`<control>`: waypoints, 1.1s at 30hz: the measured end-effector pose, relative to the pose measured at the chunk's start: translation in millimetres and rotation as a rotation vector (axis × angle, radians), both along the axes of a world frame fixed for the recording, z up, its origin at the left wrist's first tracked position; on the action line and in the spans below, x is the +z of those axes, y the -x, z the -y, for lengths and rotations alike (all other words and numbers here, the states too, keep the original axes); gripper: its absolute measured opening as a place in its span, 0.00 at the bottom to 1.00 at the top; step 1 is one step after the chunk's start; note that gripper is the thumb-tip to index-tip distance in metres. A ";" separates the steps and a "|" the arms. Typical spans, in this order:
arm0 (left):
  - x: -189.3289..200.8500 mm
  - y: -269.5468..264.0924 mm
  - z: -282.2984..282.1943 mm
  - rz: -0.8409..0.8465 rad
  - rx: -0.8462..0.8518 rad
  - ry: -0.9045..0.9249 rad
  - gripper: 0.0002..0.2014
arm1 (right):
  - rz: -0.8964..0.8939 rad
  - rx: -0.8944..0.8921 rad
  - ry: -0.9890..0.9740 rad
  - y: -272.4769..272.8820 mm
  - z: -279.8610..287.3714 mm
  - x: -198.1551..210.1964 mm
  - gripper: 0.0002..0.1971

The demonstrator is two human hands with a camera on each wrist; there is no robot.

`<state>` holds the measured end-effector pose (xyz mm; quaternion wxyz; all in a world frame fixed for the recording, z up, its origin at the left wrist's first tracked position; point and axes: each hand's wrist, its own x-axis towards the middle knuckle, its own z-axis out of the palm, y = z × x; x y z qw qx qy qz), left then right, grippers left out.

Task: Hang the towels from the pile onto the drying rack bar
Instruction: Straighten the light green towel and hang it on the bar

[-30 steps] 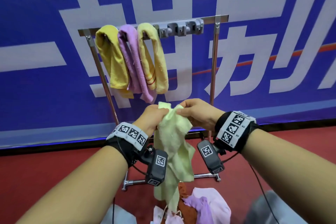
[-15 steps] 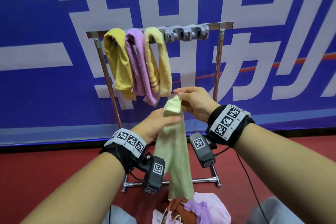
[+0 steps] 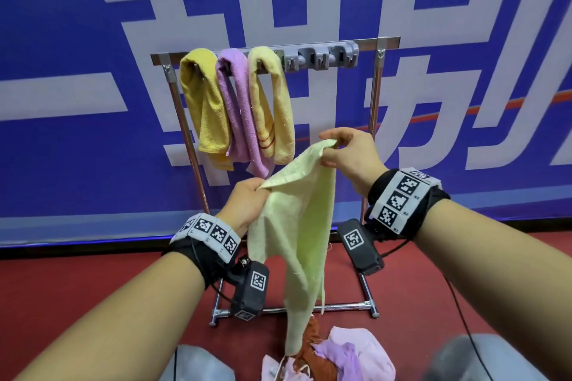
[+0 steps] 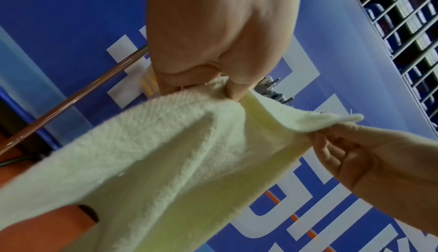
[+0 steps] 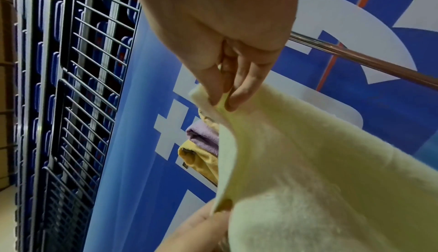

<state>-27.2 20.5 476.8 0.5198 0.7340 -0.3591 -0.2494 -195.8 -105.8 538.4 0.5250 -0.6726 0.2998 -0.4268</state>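
Observation:
A pale green towel (image 3: 294, 226) hangs between my two hands in front of the drying rack. My left hand (image 3: 247, 198) pinches its lower left corner, my right hand (image 3: 343, 148) pinches the upper right corner. The left wrist view shows my left hand (image 4: 227, 85) pinching the pale green towel (image 4: 166, 153), and the right wrist view shows my right hand (image 5: 222, 100) pinching the same towel (image 5: 296, 153). The rack bar (image 3: 371, 42) carries a yellow towel (image 3: 204, 102), a purple towel (image 3: 238, 108) and a pale yellow towel (image 3: 278, 108). The pile (image 3: 340, 356) lies on the floor below.
A grey clip holder (image 3: 322, 56) is fixed on the right half of the bar. The rack's legs (image 3: 368, 288) stand on a red floor (image 3: 93, 281) before a blue and white banner wall (image 3: 77, 40). A metal grid (image 5: 71, 106) is beside it.
The bunched pale green towel has been drawn open: my right hand went up and right with one corner, my left hand stayed lower with another, so the cloth now spreads between them.

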 end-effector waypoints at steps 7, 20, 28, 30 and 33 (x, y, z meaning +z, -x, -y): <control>21.0 -11.6 1.5 0.192 -0.002 0.034 0.09 | -0.005 -0.076 0.051 7.7 19.9 9.4 0.16; 16.4 -31.7 -4.8 0.569 0.043 -0.276 0.11 | 0.077 -0.158 0.104 16.5 33.0 39.6 0.12; 8.7 -45.3 -11.9 0.485 0.174 -0.236 0.07 | 0.140 -0.245 0.102 19.5 42.3 46.7 0.08; 12.6 -46.9 -12.0 0.479 0.207 -0.191 0.08 | 0.167 -0.238 0.079 21.4 44.2 47.1 0.01; 18.5 -51.5 -14.6 0.486 0.249 -0.136 0.09 | 0.157 -0.218 0.052 28.6 47.6 48.2 0.09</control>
